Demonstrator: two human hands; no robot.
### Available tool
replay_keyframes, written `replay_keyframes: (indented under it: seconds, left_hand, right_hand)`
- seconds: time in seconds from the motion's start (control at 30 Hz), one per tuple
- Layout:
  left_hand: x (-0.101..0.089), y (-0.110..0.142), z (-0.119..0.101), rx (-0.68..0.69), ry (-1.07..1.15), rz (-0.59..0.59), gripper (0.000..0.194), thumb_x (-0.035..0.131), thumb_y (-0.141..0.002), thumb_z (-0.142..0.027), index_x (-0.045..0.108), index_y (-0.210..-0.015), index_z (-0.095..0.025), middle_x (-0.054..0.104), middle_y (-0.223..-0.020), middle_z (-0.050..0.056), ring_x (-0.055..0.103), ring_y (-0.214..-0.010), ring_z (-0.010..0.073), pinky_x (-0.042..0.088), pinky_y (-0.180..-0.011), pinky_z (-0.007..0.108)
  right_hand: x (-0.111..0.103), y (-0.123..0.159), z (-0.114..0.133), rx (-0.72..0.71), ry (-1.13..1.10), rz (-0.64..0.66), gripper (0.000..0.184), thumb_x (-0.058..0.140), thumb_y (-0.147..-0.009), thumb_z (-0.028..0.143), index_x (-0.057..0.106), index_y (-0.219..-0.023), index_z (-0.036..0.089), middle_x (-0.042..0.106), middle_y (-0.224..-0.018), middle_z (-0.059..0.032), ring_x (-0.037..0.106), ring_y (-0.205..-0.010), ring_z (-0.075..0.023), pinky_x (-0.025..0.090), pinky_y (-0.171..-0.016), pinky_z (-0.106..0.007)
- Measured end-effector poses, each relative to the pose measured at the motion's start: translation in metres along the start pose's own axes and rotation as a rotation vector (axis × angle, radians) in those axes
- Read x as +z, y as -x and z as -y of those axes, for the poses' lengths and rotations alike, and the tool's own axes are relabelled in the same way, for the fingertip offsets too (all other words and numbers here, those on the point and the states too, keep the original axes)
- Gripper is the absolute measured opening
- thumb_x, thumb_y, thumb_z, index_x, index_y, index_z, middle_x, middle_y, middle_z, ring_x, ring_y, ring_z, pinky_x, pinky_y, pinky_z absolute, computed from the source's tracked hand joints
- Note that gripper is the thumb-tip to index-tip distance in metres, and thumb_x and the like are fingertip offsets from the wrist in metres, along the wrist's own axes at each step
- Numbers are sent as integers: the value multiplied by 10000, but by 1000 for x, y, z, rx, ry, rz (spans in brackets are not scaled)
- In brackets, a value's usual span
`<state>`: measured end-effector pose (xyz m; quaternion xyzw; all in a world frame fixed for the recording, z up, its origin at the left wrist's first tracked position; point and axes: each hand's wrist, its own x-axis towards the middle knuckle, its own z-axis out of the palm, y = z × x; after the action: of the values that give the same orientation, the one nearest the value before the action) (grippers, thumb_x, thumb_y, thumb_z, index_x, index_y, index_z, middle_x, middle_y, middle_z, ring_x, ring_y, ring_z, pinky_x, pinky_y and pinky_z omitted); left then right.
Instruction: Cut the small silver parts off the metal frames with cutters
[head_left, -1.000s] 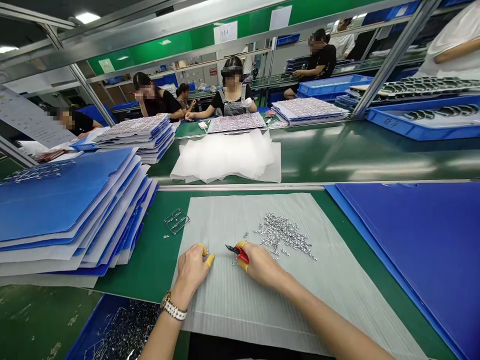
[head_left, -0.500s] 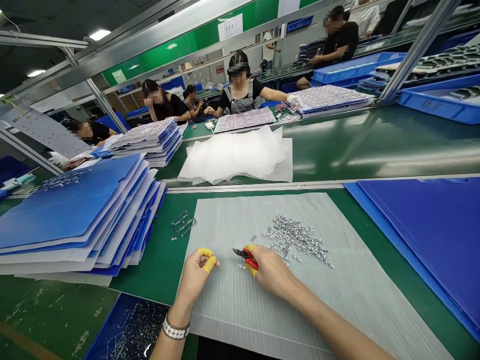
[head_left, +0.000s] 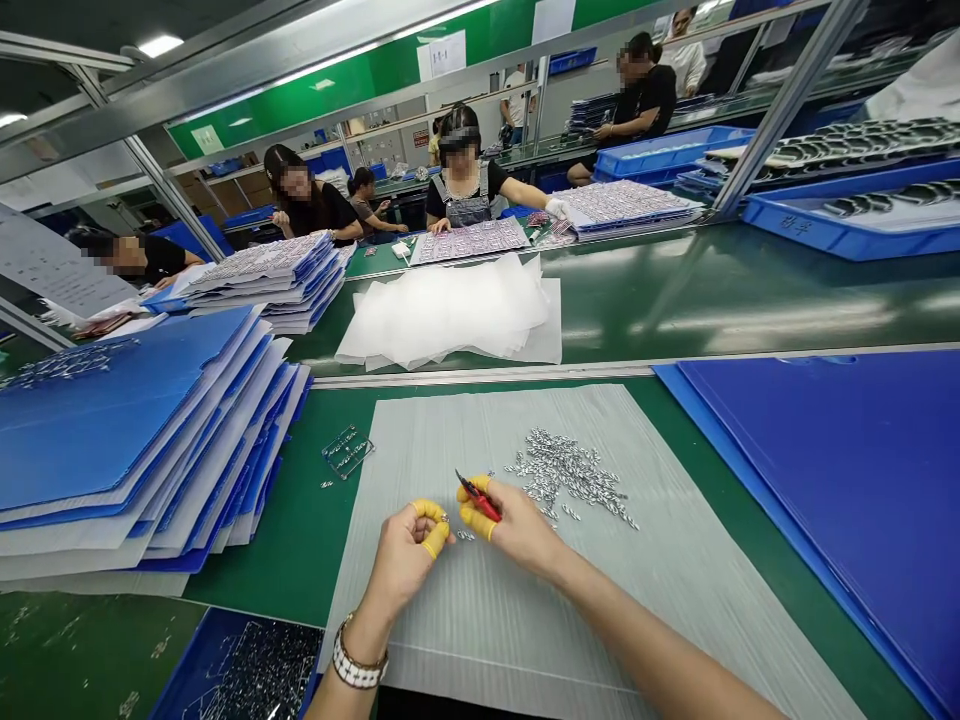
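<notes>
While left hand [head_left: 407, 553] pinches small part [head_left: 445, 518], right hand [head_left: 517, 522] grips cutters [head_left: 482, 500] slantwise, pointing forward-left.

The diagonal cutters [head_left: 480, 497], with red grips and dark pointed jaws, are held in the right hand [head_left: 517, 520] above the pale sheet [head_left: 450, 620], tip aimed toward 11 o'clock. At 8 o'clock from them, a tiny silvery piece [head_left: 445, 518] is pinched in the left hand [head_left: 409, 550], mostly hidden by fingertips. Loose silvery twisted-looking pieces [head_left: 466, 536] lie flat on the sheet at about 7 o'clock from the cutters; a heap of similar shiny pieces [head_left: 574, 472] spreads unevenly at 3 o'clock.
</notes>
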<state>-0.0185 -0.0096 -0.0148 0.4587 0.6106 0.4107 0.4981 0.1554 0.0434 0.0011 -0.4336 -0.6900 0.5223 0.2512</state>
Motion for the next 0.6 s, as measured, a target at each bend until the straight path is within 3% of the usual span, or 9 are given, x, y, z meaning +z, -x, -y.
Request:
replay_keyframes:
  seconds: [0.2, 0.37, 0.43, 0.6]
  left_hand:
    - [4, 2, -2, 120, -210, -8, 71, 566, -721, -213, 618, -728, -165, 617, -644, 10, 530, -562, 124, 396, -538, 230]
    - [3, 6, -4, 270, -364, -68, 112, 530, -758, -215, 635, -750, -179, 591, -656, 7, 505, -583, 128, 380, -558, 237]
    - [2, 5, -4, 244, -309, -45, 98, 524, -757, -203, 619, -753, -179, 593, -659, 9, 512, -597, 130, 378, -563, 236]
    - [-2, -1, 1, 7, 35, 84, 51, 551, -717, -185, 542, -766, -177, 646, -695, 20, 467, -519, 96, 320, -480, 206]
  right_hand:
    - [19, -15, -4, 71, -271, 42, 175, 613, -704, 315, 513, -769, 187, 493, -650, 49, 461, -597, -104, 358, -540, -215]
    - [25, -16, -5, 214, -464, 125, 103, 542, -658, 215, 478, -736, 194, 425, -552, 68, 381, -499, -86, 267, -445, -201]
    - [24, -15, -4, 210, -472, 120, 104, 524, -631, 183, 478, -725, 191, 451, -560, 62, 383, -502, -83, 268, -449, -200]
    - [19, -16, -6, 225, -495, 70, 124, 524, -632, 209, 476, -744, 192, 486, -584, 51, 404, -500, -90, 274, -454, -216]
